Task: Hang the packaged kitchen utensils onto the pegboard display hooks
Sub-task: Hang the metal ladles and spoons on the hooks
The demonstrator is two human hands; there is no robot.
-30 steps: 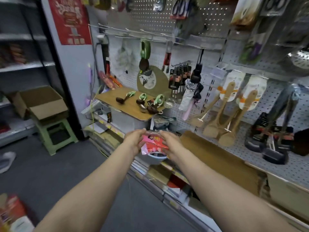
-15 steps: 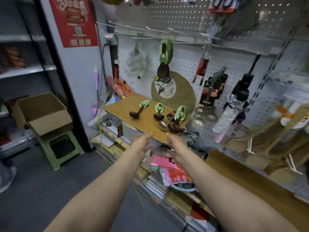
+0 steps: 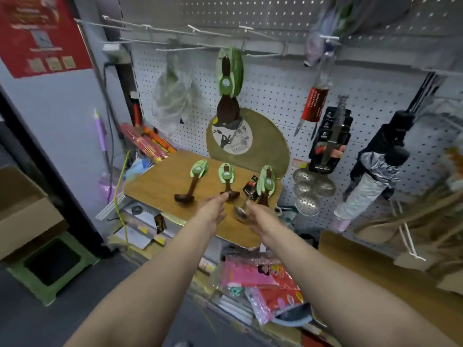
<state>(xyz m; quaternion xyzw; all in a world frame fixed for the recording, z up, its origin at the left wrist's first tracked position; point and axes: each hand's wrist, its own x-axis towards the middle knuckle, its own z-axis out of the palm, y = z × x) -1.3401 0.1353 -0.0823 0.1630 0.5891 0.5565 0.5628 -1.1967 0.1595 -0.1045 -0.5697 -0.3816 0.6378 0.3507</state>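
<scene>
Three dark wooden spoons with green card headers lie on a wooden board: one at the left, one in the middle, one at the right. A metal spoon with a black tag lies between the last two. My left hand stretches out with straight fingers, fingertips at the middle spoon's bowl. My right hand reaches beside the metal spoon, fingers relaxed, holding nothing. More green-carded spoons hang from a hook on the white pegboard above.
Bare hooks run along the pegboard top. Knives, metal skimmers and umbrellas hang at the right. Pink and red packets lie on the low shelf below the board. A cardboard box on a green stool stands left.
Both hands let go of the pink and red packets, which now lie on the low shelf, and moved up and forward to the spoons on the board. The view turned left.
</scene>
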